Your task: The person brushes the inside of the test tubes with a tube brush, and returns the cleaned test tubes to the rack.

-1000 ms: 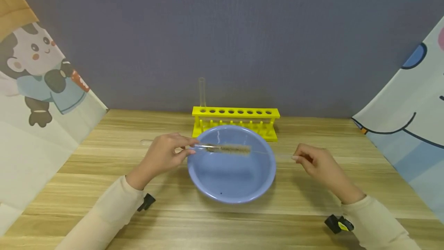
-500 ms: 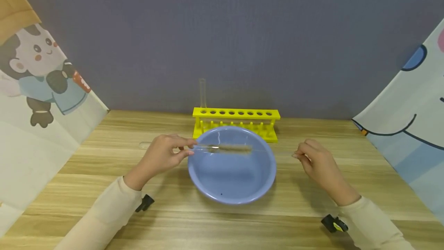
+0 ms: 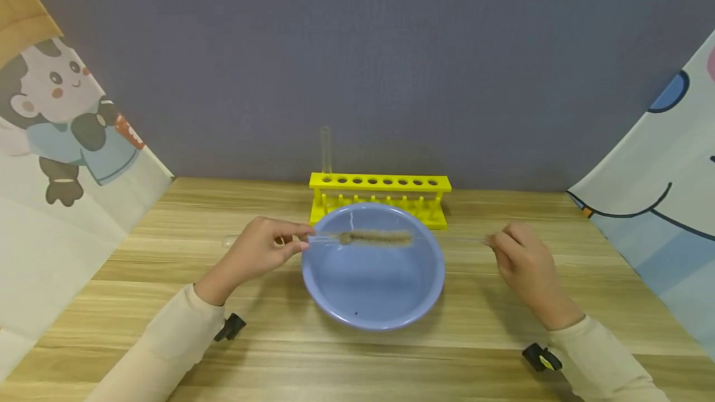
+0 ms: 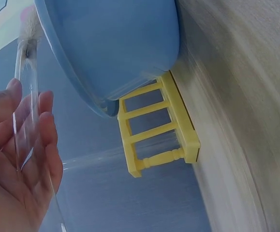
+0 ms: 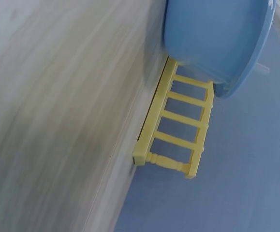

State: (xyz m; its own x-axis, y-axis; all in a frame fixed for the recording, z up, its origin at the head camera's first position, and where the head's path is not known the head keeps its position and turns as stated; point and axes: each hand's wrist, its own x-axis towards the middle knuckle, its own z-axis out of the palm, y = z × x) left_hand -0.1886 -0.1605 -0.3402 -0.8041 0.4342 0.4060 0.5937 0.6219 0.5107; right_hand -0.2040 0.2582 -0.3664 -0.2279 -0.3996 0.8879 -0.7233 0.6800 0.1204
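My left hand pinches a clear glass test tube between thumb and fingers, held level with its mouth to the right. At that mouth is a test tube brush with tan bristles, most of them outside the glass. My right hand pinches the far end of the brush's thin wire handle. Both tube and brush are above the blue basin. In the right wrist view the hand is almost wholly out of frame.
Behind the basin stands a yellow test tube rack, with another clear test tube upright in its leftmost hole. A grey wall rises at the back of the wooden table, and printed cloths hang at both sides.
My right hand has moved a little right, drawing the brush with it so that more bristles show outside the tube. The left hand has shifted slightly left with the tube.
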